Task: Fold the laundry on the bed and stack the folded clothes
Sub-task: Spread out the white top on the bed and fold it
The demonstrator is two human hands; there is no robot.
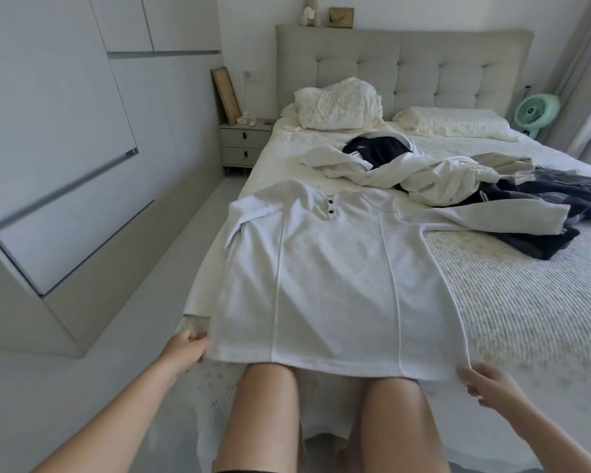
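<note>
A white long-sleeved shirt [335, 278] with two dark buttons lies spread front-up on the bed [512, 308], its hem at the foot edge over my thighs. My left hand [186, 346] pinches the hem's left corner. My right hand [485, 382] holds the hem's right corner, fingers curled at the cloth. Behind the shirt lies an unfolded heap: a cream garment [410, 172], a dark navy garment [376, 148] and dark blue-grey clothes [560, 206] to the right.
Two pillows [338, 104] rest against the padded headboard [403, 63]. A nightstand [243, 143] stands left of the bed, a green fan [536, 112] at the right. White wardrobe fronts [65, 165] line the left side beyond a narrow floor strip.
</note>
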